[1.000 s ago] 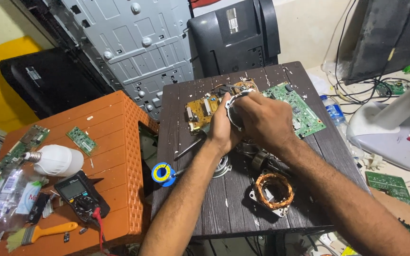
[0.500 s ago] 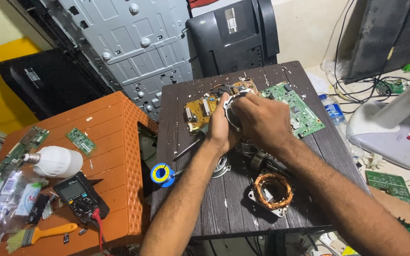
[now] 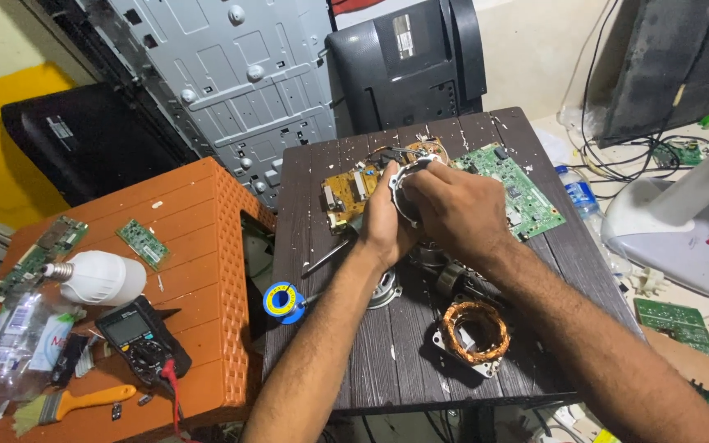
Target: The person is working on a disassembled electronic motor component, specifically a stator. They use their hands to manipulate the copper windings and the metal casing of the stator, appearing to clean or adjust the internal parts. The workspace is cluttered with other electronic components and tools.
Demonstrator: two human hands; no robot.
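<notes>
Over the dark wooden table (image 3: 346,344), both hands remain locked together as a second ago, left hand (image 3: 383,221) and right hand (image 3: 457,209) gripping a round silvery motor housing (image 3: 408,176) beside the green circuit board (image 3: 519,189), barely shifted, work continuing

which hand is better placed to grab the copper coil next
Right, probably. The copper coil lies on the dark table just beside the right forearm, nearer the right hand than the left hand. Both now grip the round metal part.
</notes>
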